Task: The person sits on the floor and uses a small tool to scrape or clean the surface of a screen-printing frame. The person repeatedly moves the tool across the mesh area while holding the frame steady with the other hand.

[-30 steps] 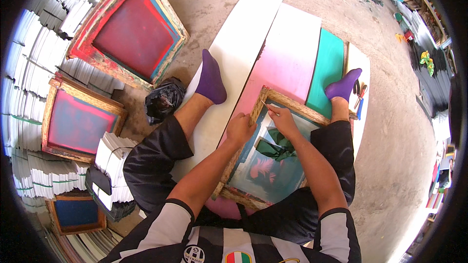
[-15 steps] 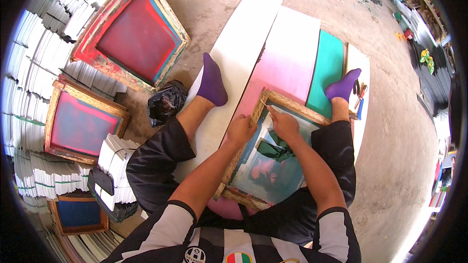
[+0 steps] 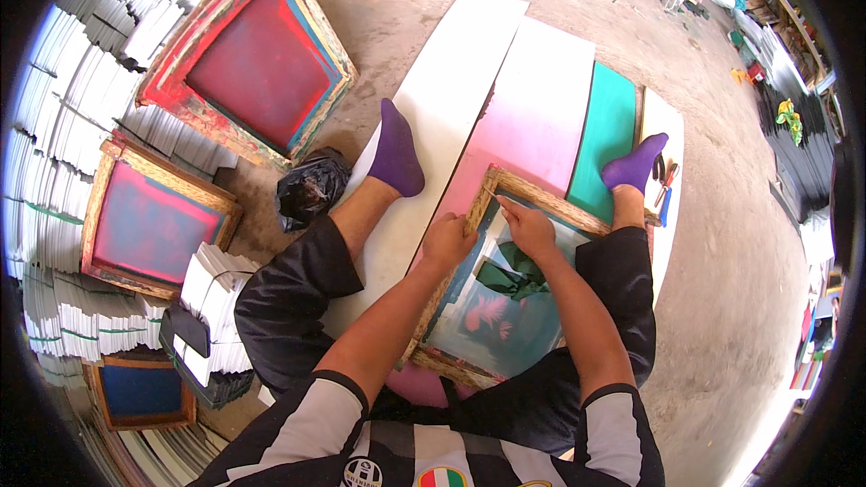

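A wooden-edged screen printing frame (image 3: 550, 201) lies tilted across my lap, between my legs. My left hand (image 3: 448, 240) is closed around its left rail, near the far corner. Over the mesh, my right hand (image 3: 528, 227) has its fingers curled and the index finger and thumb at the inner edge by that same corner. Whatever it pinches there is too small to make out. Below my right hand, dark green crumpled pieces (image 3: 511, 278) show at the pale blue mesh (image 3: 532, 334), beside a pink leafy shape (image 3: 487, 314).
Long white (image 3: 456, 59), pink-white (image 3: 532, 117) and green (image 3: 603, 135) boards lie under my legs. Pliers and other hand tools (image 3: 666, 182) rest by my right foot. Leftward are a large red screen frame (image 3: 338, 81), a black plastic bag (image 3: 311, 189) and stacked white sheets (image 3: 54, 153).
The view has shifted slightly. Both hands stay at the frame's far left corner, with hardly any movement of the right fingers along the inner edge.
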A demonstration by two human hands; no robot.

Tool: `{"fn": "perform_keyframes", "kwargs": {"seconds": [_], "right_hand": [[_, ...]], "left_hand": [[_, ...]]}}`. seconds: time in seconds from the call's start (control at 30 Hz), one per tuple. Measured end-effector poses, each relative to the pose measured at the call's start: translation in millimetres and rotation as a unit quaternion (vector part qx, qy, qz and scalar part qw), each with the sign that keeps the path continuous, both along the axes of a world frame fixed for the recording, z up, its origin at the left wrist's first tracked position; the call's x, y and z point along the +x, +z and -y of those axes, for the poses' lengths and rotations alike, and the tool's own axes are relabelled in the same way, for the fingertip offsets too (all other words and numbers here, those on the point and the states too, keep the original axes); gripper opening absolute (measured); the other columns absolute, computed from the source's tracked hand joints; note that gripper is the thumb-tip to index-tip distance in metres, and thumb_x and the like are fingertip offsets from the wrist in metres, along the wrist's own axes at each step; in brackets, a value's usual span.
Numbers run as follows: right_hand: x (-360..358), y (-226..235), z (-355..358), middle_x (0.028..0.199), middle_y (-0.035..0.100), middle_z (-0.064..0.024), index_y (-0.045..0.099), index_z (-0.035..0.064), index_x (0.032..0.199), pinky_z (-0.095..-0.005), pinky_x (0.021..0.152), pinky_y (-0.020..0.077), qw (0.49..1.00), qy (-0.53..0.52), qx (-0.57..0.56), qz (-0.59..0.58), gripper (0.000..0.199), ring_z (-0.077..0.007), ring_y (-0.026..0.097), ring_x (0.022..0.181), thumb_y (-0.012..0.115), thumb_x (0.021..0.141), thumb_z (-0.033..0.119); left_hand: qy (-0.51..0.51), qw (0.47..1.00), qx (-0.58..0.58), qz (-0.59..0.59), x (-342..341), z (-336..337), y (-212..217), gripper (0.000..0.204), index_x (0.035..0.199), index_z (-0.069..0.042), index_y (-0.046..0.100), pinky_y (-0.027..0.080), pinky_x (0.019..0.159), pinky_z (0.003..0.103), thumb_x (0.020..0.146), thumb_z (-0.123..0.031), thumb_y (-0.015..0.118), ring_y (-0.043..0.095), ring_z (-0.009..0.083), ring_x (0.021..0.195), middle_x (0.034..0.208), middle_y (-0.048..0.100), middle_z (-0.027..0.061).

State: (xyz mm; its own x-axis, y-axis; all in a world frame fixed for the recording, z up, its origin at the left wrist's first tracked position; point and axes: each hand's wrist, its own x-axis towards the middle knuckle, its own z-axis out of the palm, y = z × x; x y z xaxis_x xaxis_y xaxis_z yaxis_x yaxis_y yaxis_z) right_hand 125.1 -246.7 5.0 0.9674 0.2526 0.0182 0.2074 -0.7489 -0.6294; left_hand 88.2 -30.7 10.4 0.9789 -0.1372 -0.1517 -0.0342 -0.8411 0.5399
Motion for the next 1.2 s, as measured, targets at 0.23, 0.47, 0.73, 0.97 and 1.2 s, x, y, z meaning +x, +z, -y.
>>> {"fn": "perform_keyframes", "kwargs": {"seconds": [0.23,0.47,0.73,0.97,1.2], "right_hand": [[28,36,0,0.066,0.051,0.0018,0.07,0.0252,0.136,-0.0263,0.039,0.029,0.795,-0.165,0.33,-0.481,0.033,-0.0075,0.037,0.043,0.056,0.107,0.035],[-1,18,-2,0.111,0.074,-0.0181,0.065,0.0224,0.138,-0.0517,0.084,0.0577,0.997,-0.018,-0.043,-0.058,0.039,-0.0381,0.073,0.093,0.056,0.102,0.033],[-12,49,-19,0.102,0.075,-0.0167,0.066,0.0272,0.136,-0.055,0.08,0.0576,0.983,-0.046,-0.154,-0.087,0.037,-0.0391,0.073,0.093,0.051,0.102,0.034],[-4,68,-39,0.097,0.074,-0.0183,0.068,0.0211,0.128,-0.0567,0.076,0.0558,0.961,0.011,-0.267,-0.069,0.034,-0.0388,0.072,0.092,0.052,0.099,0.025],[6,-27,13,0.092,0.073,-0.0204,0.065,0.023,0.137,-0.0551,0.076,0.0558,0.999,0.024,0.023,-0.027,0.037,-0.0415,0.072,0.089,0.05,0.103,0.03]], "left_hand": [[-0.017,0.999,-0.002,0.047,-1,-4,-13,0.04,0.104,-0.001,0.072,0.054,0.083,0.05,0.087,-0.036,0.075,0.067,0.04,0.09,0.095,0.065,0.0208],[-0.016,0.999,-0.001,0.027,0,1,-7,0.038,0.106,-0.002,0.072,0.054,0.083,0.05,0.086,-0.034,0.076,0.067,0.0396,0.091,0.094,0.066,0.0205],[-0.008,1.0,-0.012,0.026,0,0,-6,0.041,0.107,0.0,0.072,0.054,0.083,0.05,0.086,-0.035,0.076,0.067,0.0403,0.093,0.095,0.066,0.0214],[-0.007,0.999,-0.017,0.031,-2,0,-7,0.04,0.105,0.0,0.072,0.053,0.084,0.051,0.086,-0.035,0.075,0.067,0.0399,0.092,0.095,0.066,0.0206],[-0.003,0.999,-0.032,0.035,1,5,-12,0.035,0.092,-0.001,0.072,0.053,0.082,0.051,0.085,-0.035,0.074,0.067,0.0399,0.089,0.093,0.066,0.0202]]}}
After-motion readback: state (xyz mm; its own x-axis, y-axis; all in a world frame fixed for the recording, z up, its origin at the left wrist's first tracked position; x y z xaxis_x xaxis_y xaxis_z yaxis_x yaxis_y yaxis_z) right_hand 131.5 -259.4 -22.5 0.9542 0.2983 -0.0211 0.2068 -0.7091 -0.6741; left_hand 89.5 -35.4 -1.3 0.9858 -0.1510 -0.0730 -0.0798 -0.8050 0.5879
